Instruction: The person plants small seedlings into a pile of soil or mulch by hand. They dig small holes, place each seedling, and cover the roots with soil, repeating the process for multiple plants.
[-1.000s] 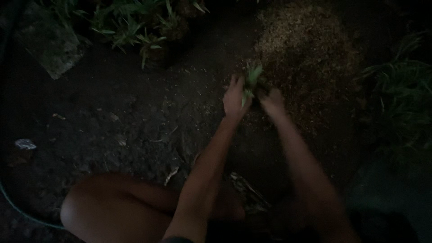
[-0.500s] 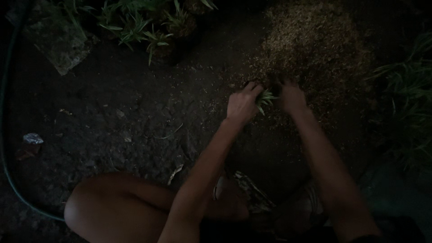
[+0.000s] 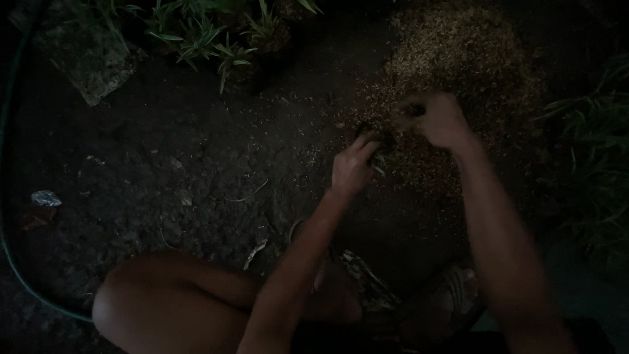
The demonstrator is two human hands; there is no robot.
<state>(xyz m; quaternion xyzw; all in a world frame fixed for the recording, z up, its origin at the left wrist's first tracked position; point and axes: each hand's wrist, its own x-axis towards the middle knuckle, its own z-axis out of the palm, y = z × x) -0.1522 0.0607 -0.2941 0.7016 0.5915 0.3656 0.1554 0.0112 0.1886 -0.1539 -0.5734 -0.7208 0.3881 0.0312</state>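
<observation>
A person crouches over dark bare ground (image 3: pixel 196 170), seen from above in very dim light, both arms stretched forward to the near edge of a pale, grainy heap of husk-like mulch (image 3: pixel 458 59) that spreads toward the far right of the ground. The left hand (image 3: pixel 354 167) rests low at the heap's near edge with its fingers curled down into the loose material, touching a small dark clump with a hint of green leaf (image 3: pixel 379 145); whether it actually grips that clump cannot be told. The right hand (image 3: pixel 436 118) sits just beyond and to the right, on the heap itself, blurred, fingers bent inward around something dark; its hold is likewise too unclear to judge. The two hands are close together but apart. Along the far edge of the ground stand small spiky green plants (image 3: pixel 203 33), with a flat grey stone (image 3: pixel 85 59) to their left. A green hose (image 3: pixel 19 275) curves along the left edge, near a small pale scrap (image 3: pixel 46 198). More leafy plants (image 3: pixel 590 137) line the right edge. The person's bare knee (image 3: pixel 131 308) shows at the near edge, and a sandalled foot (image 3: pixel 458 288) lies beneath the right arm
</observation>
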